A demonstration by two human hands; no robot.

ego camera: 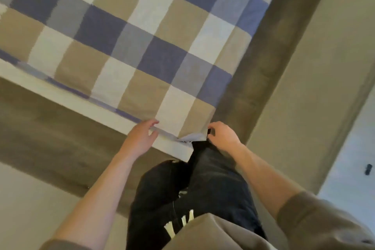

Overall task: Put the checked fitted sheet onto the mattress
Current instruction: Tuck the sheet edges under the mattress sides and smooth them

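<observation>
we look down at the near corner of a bed. the checked fitted sheet (129, 46), in tan, white, grey and blue squares, lies spread flat over the top of the mattress (60, 91). the mattress's white side shows bare along the near edge, where the sheet's hem sits at the top rim and is not pulled down. at the corner the fabric bunches into a small grey fold.

the left hand (142, 138) is at the near edge just beside the corner, with the hem caught between its thumb and nearly straight fingers. the right hand (223, 137) is on the corner itself, its curled fingertips pinching the gathered fabric.

a brown upholstered bed frame (50, 128) runs below the mattress on both sides. the person's dark trousers (203, 189) press against the corner, and a taupe sleeve (314, 219) covers the right upper arm.
</observation>
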